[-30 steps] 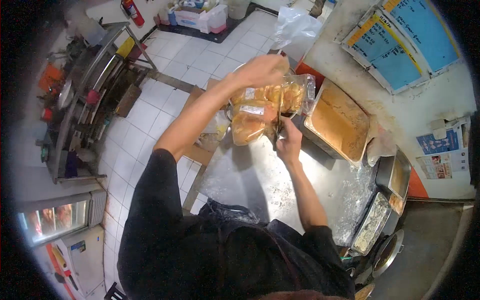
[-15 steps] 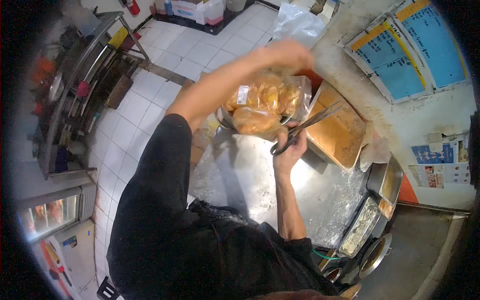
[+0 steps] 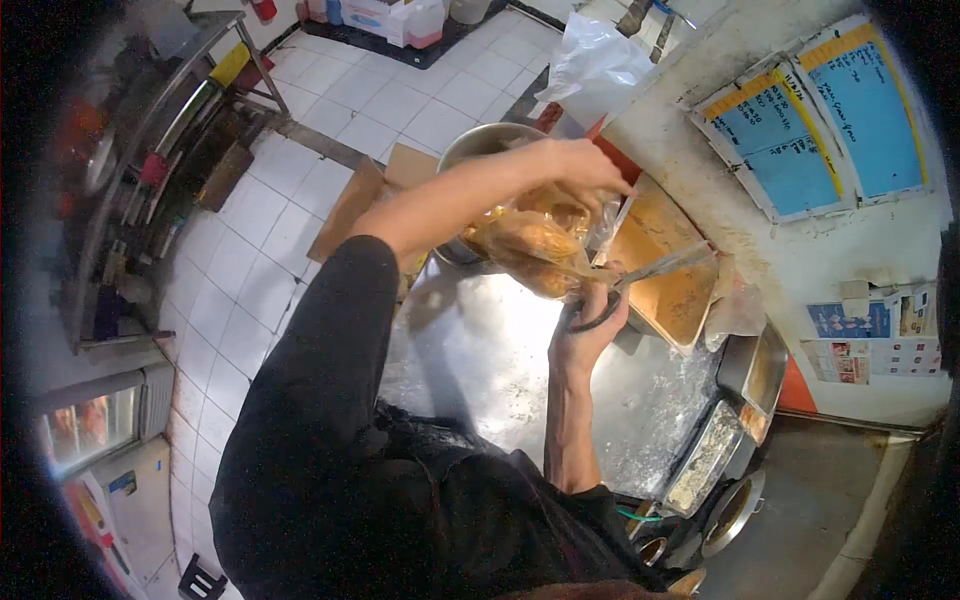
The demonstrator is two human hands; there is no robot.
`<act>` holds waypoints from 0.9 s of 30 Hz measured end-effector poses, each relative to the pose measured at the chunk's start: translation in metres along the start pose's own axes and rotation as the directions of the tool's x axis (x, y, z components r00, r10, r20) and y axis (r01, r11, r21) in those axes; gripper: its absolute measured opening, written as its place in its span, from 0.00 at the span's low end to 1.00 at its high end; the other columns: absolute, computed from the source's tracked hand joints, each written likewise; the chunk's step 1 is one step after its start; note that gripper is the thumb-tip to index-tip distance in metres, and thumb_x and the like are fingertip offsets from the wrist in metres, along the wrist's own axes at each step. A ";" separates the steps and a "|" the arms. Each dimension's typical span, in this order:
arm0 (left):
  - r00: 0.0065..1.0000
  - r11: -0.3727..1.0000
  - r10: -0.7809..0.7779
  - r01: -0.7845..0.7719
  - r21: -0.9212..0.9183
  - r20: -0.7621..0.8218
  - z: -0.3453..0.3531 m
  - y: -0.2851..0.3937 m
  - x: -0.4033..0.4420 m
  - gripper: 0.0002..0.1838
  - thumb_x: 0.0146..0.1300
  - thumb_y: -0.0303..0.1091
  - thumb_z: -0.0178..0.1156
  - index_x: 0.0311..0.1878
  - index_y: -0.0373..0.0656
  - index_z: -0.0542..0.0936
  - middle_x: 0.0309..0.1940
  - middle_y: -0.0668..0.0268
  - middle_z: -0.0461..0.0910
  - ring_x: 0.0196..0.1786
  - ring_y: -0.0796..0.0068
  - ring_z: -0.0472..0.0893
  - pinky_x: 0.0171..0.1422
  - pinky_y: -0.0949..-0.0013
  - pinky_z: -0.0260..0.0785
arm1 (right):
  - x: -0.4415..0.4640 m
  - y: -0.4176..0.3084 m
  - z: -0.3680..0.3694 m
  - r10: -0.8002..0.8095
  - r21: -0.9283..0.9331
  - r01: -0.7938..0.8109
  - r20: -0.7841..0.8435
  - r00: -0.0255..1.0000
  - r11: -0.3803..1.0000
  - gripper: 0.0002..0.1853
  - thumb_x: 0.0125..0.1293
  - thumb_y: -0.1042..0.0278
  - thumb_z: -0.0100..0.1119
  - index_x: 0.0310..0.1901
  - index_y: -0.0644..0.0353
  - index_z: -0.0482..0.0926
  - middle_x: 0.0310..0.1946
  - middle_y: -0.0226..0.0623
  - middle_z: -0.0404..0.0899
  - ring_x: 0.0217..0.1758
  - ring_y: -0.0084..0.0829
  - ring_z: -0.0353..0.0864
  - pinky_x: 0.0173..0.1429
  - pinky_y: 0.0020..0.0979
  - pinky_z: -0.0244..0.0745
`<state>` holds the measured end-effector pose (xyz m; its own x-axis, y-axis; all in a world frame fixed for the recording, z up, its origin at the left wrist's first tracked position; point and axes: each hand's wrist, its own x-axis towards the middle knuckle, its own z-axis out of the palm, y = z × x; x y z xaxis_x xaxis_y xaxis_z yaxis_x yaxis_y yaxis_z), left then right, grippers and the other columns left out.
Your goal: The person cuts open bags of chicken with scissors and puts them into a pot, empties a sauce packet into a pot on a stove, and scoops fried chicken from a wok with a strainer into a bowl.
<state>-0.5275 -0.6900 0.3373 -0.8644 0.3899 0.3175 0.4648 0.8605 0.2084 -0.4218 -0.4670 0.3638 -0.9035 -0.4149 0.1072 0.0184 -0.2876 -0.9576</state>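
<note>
A clear plastic bag (image 3: 535,245) of orange-brown food is tilted over the metal pot (image 3: 480,140) and the near steel tabletop. My left hand (image 3: 585,168) reaches across from the left, its fingers curled down onto the far side of the bag; the fingertips are partly hidden. In my right hand (image 3: 582,335) is a pair of scissors (image 3: 655,268), blades pointing up and right over the orange-coated tray. A pulled-out corner of the bag lies against my right fingers.
The deep metal tray (image 3: 655,250) stands against the wall, with smaller metal containers (image 3: 708,455) along the table's right edge. The steel tabletop (image 3: 480,350) is dusted with white. A cardboard box (image 3: 350,205) and a white plastic bag (image 3: 597,60) are beyond the table.
The food bag has shifted toward me and right, tilting and uncovering the pot's far rim. My left hand has come down onto the bag. My right hand and scissors have moved slightly right and down.
</note>
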 end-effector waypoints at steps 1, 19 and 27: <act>0.978 0.997 -0.075 0.070 0.033 0.195 0.006 0.000 0.004 0.23 0.58 0.50 0.61 0.54 0.51 0.77 0.47 0.62 0.79 0.48 0.55 0.80 0.49 0.54 0.73 | 0.002 -0.001 -0.002 0.031 0.090 -0.028 -0.026 0.999 0.996 0.09 0.64 0.78 0.50 0.45 0.62 0.69 0.34 0.27 0.71 0.32 0.16 0.67 0.35 0.19 0.63; 0.617 0.771 -0.533 0.637 -0.031 -0.579 -0.098 0.001 -0.138 0.19 0.66 0.49 0.52 0.27 0.46 0.81 0.17 0.56 0.75 0.24 0.50 0.76 0.30 0.54 0.67 | 0.062 -0.015 -0.017 -0.031 0.101 0.048 -0.156 0.987 0.994 0.11 0.66 0.70 0.52 0.25 0.58 0.69 0.21 0.25 0.66 0.21 0.14 0.64 0.23 0.20 0.62; 0.408 0.675 -0.603 0.719 -0.165 -0.686 -0.106 0.020 -0.139 0.23 0.66 0.52 0.52 0.25 0.43 0.78 0.14 0.55 0.73 0.21 0.50 0.75 0.27 0.55 0.66 | 0.108 -0.011 -0.014 0.082 0.240 -0.121 0.166 0.983 0.963 0.05 0.65 0.72 0.53 0.31 0.61 0.74 0.25 0.28 0.71 0.25 0.19 0.70 0.31 0.21 0.69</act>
<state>-0.3779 -0.7615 0.3958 -0.5014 -0.5840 0.6384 -0.2761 0.8073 0.5216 -0.5257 -0.4966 0.3819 -0.8154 -0.5746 0.0708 0.2303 -0.4341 -0.8709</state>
